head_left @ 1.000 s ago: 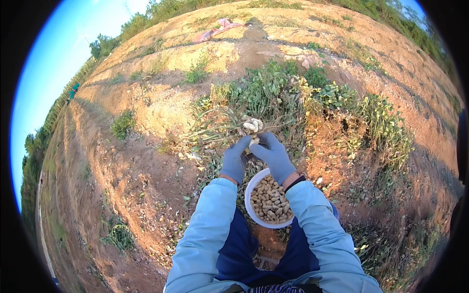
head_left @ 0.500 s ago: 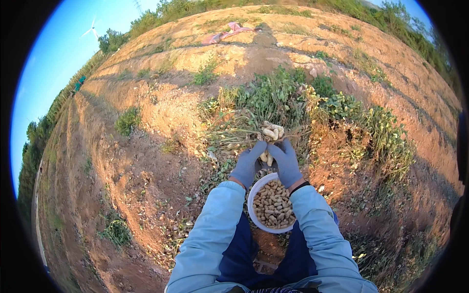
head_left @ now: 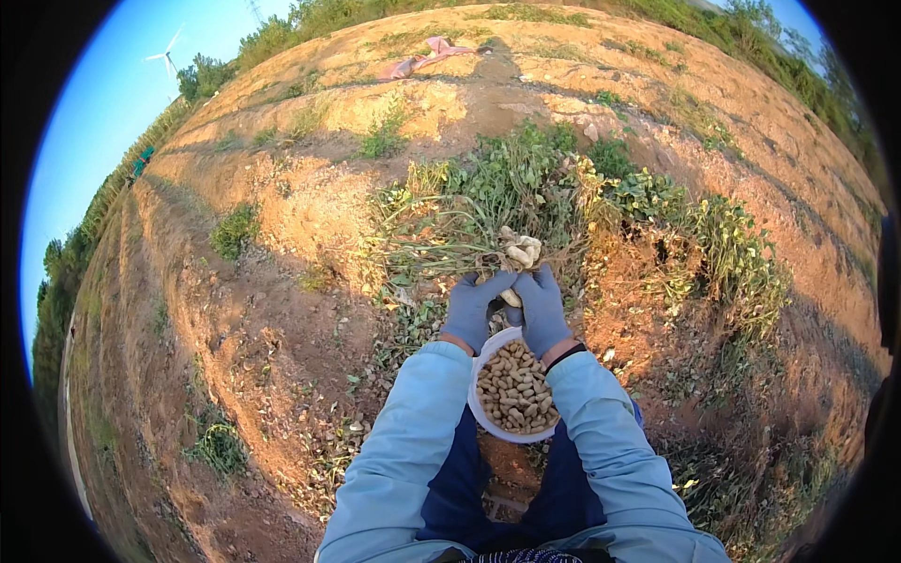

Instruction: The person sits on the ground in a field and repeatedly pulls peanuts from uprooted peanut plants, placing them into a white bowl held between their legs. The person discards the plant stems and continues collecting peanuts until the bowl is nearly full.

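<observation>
Both my hands wear grey-blue gloves and meet above a white bucket (head_left: 477,410). Between them is a cluster of pale peanuts (head_left: 522,251), still joined to dry stems of a pulled peanut plant (head_left: 434,253). My left hand (head_left: 474,307) is closed around the near side of the cluster, its fingertips hidden. Pressed close beside it, my right hand (head_left: 542,311) is closed on peanuts too, and one pod shows between the thumbs. Loose picked peanuts (head_left: 514,387) lie inside the bucket, which stands between my knees.
Leafy peanut plants (head_left: 526,183) are heaped just beyond my hands, and more plants (head_left: 732,253) lie to the right. Reddish soil ridges run across the field. Farther off lies a pink cloth (head_left: 427,58). A wind turbine (head_left: 167,56) stands at the far left.
The whole view has shifted slightly. My hands remain at the peanut cluster, with their grip a little changed, and fewer pods show between the thumbs.
</observation>
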### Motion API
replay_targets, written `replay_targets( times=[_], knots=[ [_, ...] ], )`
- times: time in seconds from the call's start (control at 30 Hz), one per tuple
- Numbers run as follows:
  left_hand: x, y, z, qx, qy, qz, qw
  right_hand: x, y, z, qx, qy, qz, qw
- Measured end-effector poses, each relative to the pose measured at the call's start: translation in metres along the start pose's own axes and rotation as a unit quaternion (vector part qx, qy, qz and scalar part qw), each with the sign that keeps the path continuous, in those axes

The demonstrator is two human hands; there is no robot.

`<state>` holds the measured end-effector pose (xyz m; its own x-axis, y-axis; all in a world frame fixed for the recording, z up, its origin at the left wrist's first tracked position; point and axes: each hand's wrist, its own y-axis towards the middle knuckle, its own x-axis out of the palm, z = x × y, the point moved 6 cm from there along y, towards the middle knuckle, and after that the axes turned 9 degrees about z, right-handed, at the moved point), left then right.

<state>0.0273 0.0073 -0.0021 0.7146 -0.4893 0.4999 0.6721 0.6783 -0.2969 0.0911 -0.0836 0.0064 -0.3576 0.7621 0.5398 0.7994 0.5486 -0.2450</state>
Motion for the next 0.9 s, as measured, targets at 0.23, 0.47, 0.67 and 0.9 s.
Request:
replay_targets(
  times=[0.23, 0.47, 0.67, 0.9],
  knots=[
    [0.007, -0.005, 0.003, 0.000, -0.122, -0.020, 0.992, 0.005, -0.001, 0.001, 0.053, 0.042, -0.054, 0.996],
    [0.013, -0.007, -0.002, 0.019, -0.070, 0.051, 0.996, 0.003, -0.005, -0.007, 0.018, 0.018, -0.024, 0.999],
    [0.010, -0.003, -0.008, 0.075, -0.011, 0.081, 0.994, -0.005, -0.001, -0.008, -0.041, -0.036, 0.030, 0.998],
    [0.005, 0.001, -0.010, 0.014, -0.069, 0.052, 0.996, -0.004, -0.005, -0.009, 0.025, 0.006, -0.046, 0.999]
  ],
)
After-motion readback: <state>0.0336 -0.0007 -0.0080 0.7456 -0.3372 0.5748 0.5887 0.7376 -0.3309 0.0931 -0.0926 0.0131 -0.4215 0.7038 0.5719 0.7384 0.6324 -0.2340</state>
